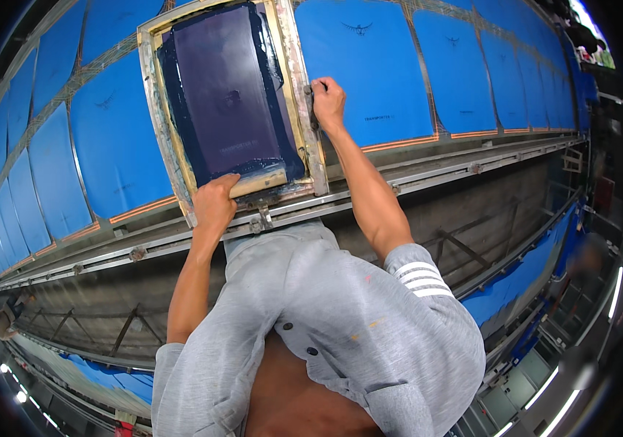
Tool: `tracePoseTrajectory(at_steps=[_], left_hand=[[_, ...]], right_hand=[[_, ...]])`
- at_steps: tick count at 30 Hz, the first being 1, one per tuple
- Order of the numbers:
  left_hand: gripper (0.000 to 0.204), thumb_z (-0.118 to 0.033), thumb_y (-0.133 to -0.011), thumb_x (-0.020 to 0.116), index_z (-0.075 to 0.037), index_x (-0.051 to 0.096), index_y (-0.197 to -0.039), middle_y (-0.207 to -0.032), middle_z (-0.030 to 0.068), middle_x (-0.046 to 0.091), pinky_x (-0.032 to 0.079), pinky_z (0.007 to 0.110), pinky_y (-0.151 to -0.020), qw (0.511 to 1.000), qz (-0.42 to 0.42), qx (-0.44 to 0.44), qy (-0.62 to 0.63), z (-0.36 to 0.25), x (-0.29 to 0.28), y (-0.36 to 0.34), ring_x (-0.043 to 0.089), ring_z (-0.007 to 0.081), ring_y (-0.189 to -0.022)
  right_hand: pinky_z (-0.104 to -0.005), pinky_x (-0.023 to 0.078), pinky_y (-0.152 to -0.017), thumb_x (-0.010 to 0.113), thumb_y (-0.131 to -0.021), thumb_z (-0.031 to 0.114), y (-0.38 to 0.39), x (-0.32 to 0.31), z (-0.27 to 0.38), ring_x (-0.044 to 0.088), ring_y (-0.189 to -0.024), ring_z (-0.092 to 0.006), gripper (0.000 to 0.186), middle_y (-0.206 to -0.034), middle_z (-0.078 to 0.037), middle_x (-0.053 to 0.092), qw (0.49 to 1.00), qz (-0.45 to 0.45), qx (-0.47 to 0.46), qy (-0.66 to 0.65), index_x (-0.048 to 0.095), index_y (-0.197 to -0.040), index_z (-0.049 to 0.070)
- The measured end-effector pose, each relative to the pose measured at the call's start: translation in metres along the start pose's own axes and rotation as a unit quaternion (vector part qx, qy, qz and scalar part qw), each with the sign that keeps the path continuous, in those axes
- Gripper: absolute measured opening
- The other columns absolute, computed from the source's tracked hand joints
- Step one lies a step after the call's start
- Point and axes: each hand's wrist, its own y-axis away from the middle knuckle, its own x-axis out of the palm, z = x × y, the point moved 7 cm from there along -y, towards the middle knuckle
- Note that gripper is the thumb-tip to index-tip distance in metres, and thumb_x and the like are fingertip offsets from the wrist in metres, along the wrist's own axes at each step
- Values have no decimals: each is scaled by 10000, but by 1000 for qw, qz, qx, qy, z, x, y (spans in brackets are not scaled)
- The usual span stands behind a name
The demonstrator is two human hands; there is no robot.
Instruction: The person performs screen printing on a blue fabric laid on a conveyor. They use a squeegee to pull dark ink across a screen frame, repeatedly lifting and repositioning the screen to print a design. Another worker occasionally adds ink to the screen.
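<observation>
A screen-printing frame (298, 65) lies over the long table, its pale wooden rim crusted with old ink. Inside it, dark blue ink lines the borders of the purple mesh (224, 95). At the near end of the mesh rests a squeegee (259, 183) with a wooden handle, its lower edge in the ink. My left hand (217, 202) is closed around the squeegee's left end. My right hand (328, 102) is closed at the frame's right edge, by a small dark fitting; the fingers partly hide what they grip.
Blue fabric panels (366, 73) with small dark prints lie in rows to both sides of the frame. A metal rail (428, 169) with bolted stops runs along the table's near edge. Behind me, more blue panels (522, 255) lie on another table.
</observation>
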Motion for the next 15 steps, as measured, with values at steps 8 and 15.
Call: tracePoseTrajectory(at_steps=[8, 15], left_hand=[[429, 44, -657, 649, -67, 734, -1062, -1091, 117, 726, 557, 396, -857, 1000, 13, -16, -3, -11, 15, 7, 700, 291, -988], [428, 24, -673, 631, -21, 691, -1094, -1122, 143, 708, 530, 405, -891, 995, -78, 52, -42, -9, 32, 11, 678, 302, -1064]], right_hand=[[-453, 513, -769, 620, -882, 221, -25, 0, -23, 679, -843, -396, 224, -886, -227, 708, 999, -1, -29, 41, 717, -932, 25], [-461, 507, -759, 624, -886, 238, -23, 0, -14, 666, -814, -421, 243, -856, -234, 698, 998, 5, -30, 57, 714, -942, 18]])
